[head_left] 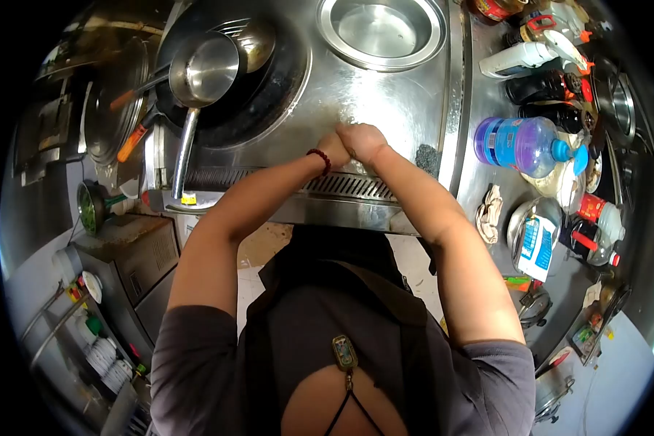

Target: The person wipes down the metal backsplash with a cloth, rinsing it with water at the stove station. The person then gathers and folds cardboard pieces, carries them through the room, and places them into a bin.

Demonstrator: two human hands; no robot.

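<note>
My left hand (333, 151), with a dark red bead bracelet at the wrist, is closed above the front of the steel stove top (356, 94). Pressed against it, my right hand (364, 141) is closed too. The fingers of both hands are tucked together, and whatever they may hold is hidden. Just below them runs the slotted drain grate (349, 187). A dark scouring pad (428, 158) lies to the right of my hands. Farther back, a round steel basin (380, 33) is set in the stove top.
At left, a long-handled steel saucepan (205, 71) and a skimmer (256, 45) rest over a large black wok (269, 109). The right counter holds a large blue-labelled plastic jug (512, 143), several sauce bottles (541, 87), a crumpled cloth (490, 214) and a bowl (519, 218) with a white-and-blue packet (537, 245).
</note>
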